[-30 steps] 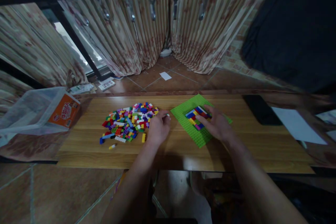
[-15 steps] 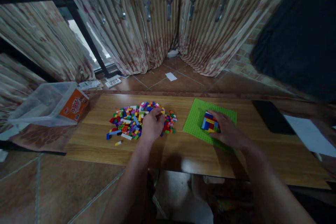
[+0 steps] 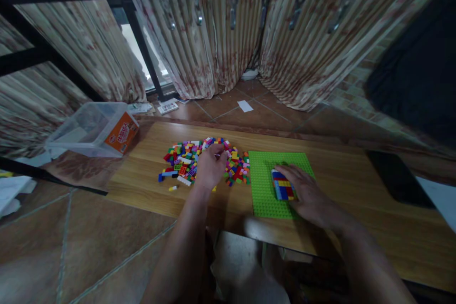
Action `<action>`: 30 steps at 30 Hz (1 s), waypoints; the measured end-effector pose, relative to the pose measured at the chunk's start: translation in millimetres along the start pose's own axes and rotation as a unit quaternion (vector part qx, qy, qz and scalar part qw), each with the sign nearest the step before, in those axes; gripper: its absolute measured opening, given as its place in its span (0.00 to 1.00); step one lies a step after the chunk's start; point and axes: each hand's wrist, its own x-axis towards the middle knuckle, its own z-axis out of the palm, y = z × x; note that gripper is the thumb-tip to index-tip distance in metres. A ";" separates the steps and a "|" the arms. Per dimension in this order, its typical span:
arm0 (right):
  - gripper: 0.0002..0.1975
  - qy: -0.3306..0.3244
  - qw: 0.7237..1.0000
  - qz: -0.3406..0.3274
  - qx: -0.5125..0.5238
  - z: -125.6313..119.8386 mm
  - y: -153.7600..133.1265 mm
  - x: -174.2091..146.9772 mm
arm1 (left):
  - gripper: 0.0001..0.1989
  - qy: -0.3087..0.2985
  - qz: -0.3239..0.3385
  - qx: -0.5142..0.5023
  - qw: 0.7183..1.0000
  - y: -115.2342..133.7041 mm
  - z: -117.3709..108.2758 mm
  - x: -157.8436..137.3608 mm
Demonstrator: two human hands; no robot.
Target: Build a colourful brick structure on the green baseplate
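Note:
My left hand [image 3: 211, 167] reaches into a loose pile of coloured toy bricks [image 3: 181, 161] on the wooden table. Its thumb and forefinger are drawn close together at the pile, and I cannot make out what is between them. My right hand [image 3: 307, 194] curls around the right side of a small built block of bricks [image 3: 283, 185], with red, blue and yellow rows on top. That block is on a green studded baseplate [image 3: 261, 190]. The palm and fingers hide the block's right side and part of the plate.
A clear plastic bin [image 3: 85, 137] with an orange label stands beyond the table's left end. On the right lie a dark flat object [image 3: 399, 178] and a white sheet [image 3: 436, 197]. One yellow-and-white brick [image 3: 173, 188] lies apart in front of the pile.
The baseplate has turned and slid left with the block, so its left edge now meets the pile. My right hand moved along with it. My left hand stays at the pile.

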 end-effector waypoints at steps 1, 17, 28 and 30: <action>0.44 -0.001 1.000 -0.006 -0.001 0.8 -1.8 2.3 | 0.10 0.002 -0.001 -0.002 1.000 -0.7 -1.3 0.4; 0.40 0.003 0.999 -0.030 0.023 2.7 -29.7 21.3 | 0.11 0.056 -0.012 -0.083 0.995 -21.8 -20.3 7.3; 0.37 0.036 0.998 -0.049 -0.009 12.3 -3.7 19.7 | 0.12 0.257 -0.083 -0.322 0.908 -15.3 -46.1 14.0; 0.36 0.040 0.997 -0.062 -0.009 13.4 -1.2 17.8 | 0.14 0.306 -0.091 -0.360 0.877 -18.0 -61.8 13.8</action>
